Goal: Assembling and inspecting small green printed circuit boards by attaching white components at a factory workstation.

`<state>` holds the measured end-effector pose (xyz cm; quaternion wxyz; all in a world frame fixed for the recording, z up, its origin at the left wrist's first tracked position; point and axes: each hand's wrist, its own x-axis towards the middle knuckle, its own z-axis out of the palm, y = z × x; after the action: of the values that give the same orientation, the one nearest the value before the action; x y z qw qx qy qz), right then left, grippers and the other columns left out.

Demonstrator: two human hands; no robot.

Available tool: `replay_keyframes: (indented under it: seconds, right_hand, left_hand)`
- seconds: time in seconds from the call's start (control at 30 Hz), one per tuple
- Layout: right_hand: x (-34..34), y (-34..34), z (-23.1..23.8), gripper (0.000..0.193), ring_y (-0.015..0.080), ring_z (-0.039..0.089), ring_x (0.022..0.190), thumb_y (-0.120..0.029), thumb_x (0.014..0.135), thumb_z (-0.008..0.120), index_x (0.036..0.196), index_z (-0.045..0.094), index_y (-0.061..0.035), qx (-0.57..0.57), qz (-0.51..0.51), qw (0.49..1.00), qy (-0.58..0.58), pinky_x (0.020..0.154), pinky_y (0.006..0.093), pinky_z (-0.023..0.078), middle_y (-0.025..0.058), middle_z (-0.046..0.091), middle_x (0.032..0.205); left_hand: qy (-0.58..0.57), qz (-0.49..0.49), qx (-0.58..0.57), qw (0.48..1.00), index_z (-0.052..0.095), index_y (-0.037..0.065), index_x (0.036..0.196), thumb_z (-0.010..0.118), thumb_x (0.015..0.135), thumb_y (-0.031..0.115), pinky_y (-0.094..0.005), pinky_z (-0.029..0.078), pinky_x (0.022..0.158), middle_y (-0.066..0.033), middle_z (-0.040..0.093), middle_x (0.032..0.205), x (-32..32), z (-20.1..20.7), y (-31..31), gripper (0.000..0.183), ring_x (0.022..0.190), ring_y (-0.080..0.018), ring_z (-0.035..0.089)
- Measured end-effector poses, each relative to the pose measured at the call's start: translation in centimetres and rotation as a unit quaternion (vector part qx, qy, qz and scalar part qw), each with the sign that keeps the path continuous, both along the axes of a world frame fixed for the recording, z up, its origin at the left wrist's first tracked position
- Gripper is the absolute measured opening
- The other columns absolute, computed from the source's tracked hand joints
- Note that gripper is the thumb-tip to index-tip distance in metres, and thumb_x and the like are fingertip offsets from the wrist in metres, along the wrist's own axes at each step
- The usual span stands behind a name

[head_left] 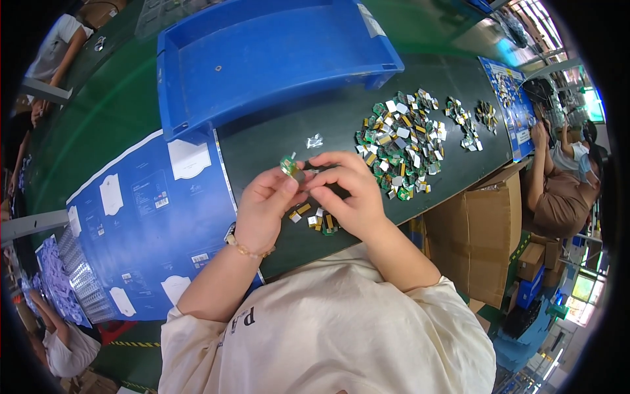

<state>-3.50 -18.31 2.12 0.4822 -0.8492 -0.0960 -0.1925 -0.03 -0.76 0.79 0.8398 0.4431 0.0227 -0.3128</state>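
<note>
Between the thumb and fingers of my left hand (264, 205) is a small green circuit board (289, 165) with a brownish flat part on it. My right hand (354, 196) is right beside it, its thumb and index fingertip close together near the board's lower edge. What these fingertips pinch, if anything, is too small to make out. Below the hands on the dark green table (275, 251) lies a little group of similar boards (323, 222), partly covered by my right hand. A small clear-and-silver piece (314, 141) rests just beyond my hands.
A large pile of boards (401, 144) spreads to the right, with smaller clusters (464, 123) past it. A blue bin (275, 56) stands at the back. Blue printed sheets (154, 197) cover the left. A cardboard box (469, 236) stands by the table's right edge; other people sit nearby.
</note>
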Motion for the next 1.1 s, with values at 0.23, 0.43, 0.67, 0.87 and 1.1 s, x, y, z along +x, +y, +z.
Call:
replay_keyframes:
  seconds: [0.23, 0.43, 0.67, 0.87, 1.1]
  right_hand:
    - [4.3, -2.4, -0.6, 0.010, 0.0278, 0.059, 0.094, -0.014, 0.075, 0.073, 0.080, 0.067, -0.0079, -0.159, -0.102, 0.981, -0.029, 0.081, 0.0382, 0.046, 0.0059, 0.065, 0.101]
    - [5.3, -2.0, -0.8, 0.014, 0.0273, 0.058, 0.096, -0.019, 0.068, 0.078, 0.074, 0.068, -0.0114, -0.290, -0.103, 0.951, -0.010, 0.079, 0.0400, 0.046, 0.0015, 0.064, 0.103]
    - [5.8, -1.9, -0.9, 0.026, 0.0292, 0.057, 0.090, -0.020, 0.064, 0.081, 0.086, 0.067, -0.0133, -0.263, -0.137, 0.955, 0.024, 0.076, 0.0403, 0.047, 0.0032, 0.062, 0.096]
    - [5.8, -2.2, -1.0, 0.028, 0.0291, 0.057, 0.086, -0.021, 0.065, 0.081, 0.088, 0.068, -0.0129, -0.263, -0.128, 0.955, 0.047, 0.075, 0.0397, 0.048, 0.0043, 0.062, 0.094]
    - [4.8, -3.1, -0.3, 0.013, 0.0284, 0.060, 0.082, -0.013, 0.076, 0.072, 0.089, 0.070, -0.0095, -0.228, -0.111, 0.967, 0.008, 0.074, 0.0385, 0.049, 0.0061, 0.065, 0.084]
  left_hand:
    - [0.032, 0.062, -0.057, 0.996, 0.057, 0.001, 0.121, 0.053, 0.097, 0.015, -0.0276, 0.052, 0.083, -0.0105, 0.065, 0.106, 0.8, 0.3, 0.5, 0.028, 0.094, -0.0163, 0.063]
    - [-0.138, 0.037, 0.167, 0.976, 0.065, -0.002, 0.104, 0.055, 0.096, 0.008, -0.0269, 0.054, 0.075, -0.0112, 0.067, 0.095, 0.3, 0.4, 0.8, 0.017, 0.082, -0.0169, 0.066]
    - [-0.505, -0.056, 0.264, 0.820, 0.071, 0.005, 0.093, 0.069, 0.076, 0.001, -0.0319, 0.050, 0.072, -0.0052, 0.069, 0.093, -0.1, 0.8, 0.5, 0.017, 0.080, -0.0227, 0.066]
    - [-0.595, -0.077, 0.279, 0.750, 0.072, 0.009, 0.092, 0.073, 0.072, 0.009, -0.0345, 0.047, 0.073, -0.0037, 0.067, 0.093, 0.2, 0.7, -0.2, 0.020, 0.081, -0.0237, 0.060]
    - [-0.628, -0.051, 0.315, 0.710, 0.069, 0.009, 0.085, 0.069, 0.080, 0.016, -0.0366, 0.046, 0.077, -0.0041, 0.064, 0.089, 0.4, 0.6, 0.0, 0.008, 0.082, -0.0253, 0.057]
